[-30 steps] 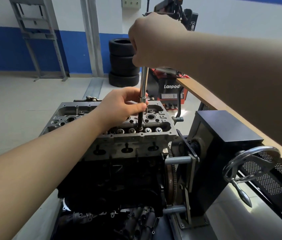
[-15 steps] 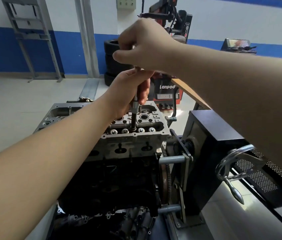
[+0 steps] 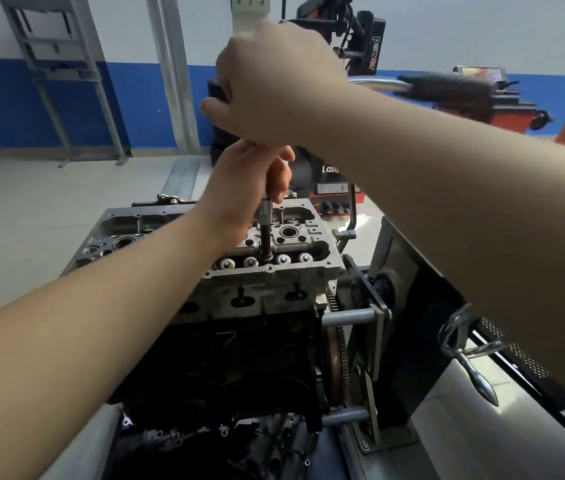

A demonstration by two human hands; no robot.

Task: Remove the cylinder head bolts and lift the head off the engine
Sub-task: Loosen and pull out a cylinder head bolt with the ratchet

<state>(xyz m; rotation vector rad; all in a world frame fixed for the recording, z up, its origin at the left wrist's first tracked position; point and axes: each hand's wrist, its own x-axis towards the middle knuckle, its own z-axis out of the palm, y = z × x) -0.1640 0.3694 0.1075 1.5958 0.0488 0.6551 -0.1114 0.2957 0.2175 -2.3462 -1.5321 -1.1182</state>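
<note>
A grey rack (image 3: pixel 56 64) stands at the far-left wall. The left hand (image 3: pixel 246 188) curls its fingers round the upright extension (image 3: pixel 266 233), whose socket sits in the head (image 3: pixel 267 271), still on the black block (image 3: pixel 232 368). Directly above, the right hand (image 3: pixel 274 84) is clenched over the tool's top; its handle (image 3: pixel 444 85) blurs rightward. A handwheel (image 3: pixel 464 344) sits on the stand, right.
</note>
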